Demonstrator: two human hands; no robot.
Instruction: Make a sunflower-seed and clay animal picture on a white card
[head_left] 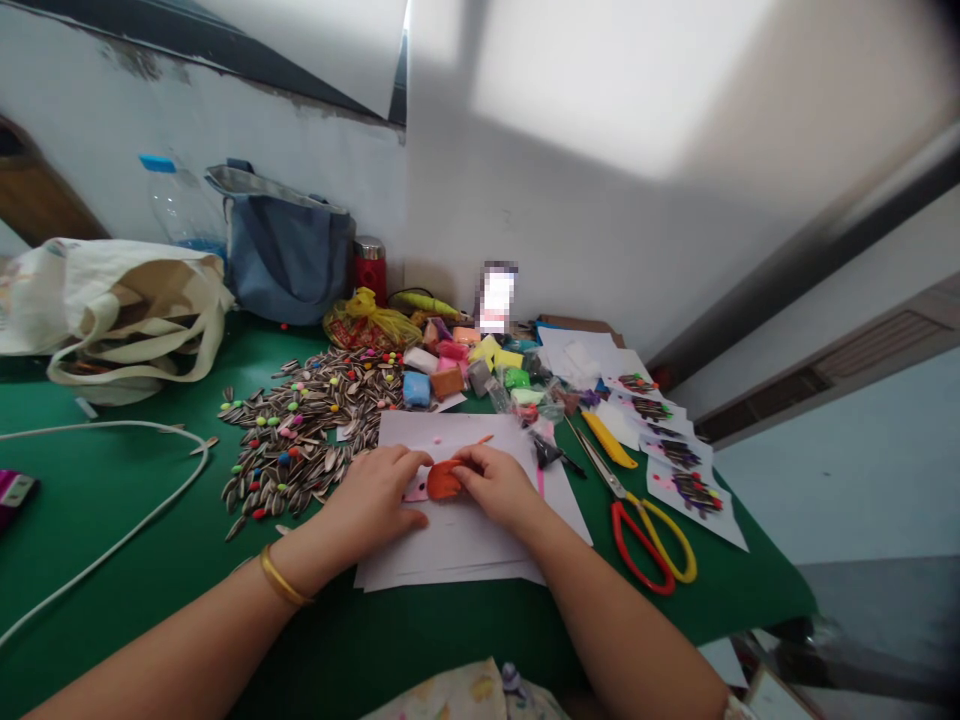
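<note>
A flat orange piece, perhaps modelling clay, is pinched between the thumb and fingers of my right hand, just over the white paper. To its left lies a small pink piece with dark dots, partly hidden. My left hand rests on the paper beside it, thumb and forefinger spread apart around the pink piece; the other fingers are mostly hidden. A small pink dot sits on the sheet above my hands.
Striped sunflower seeds with coloured balls are heaped left. Behind the paper are coloured clay packs. Scissors, a yellow utility knife and decorated cards lie right. Bags and a white cable are left.
</note>
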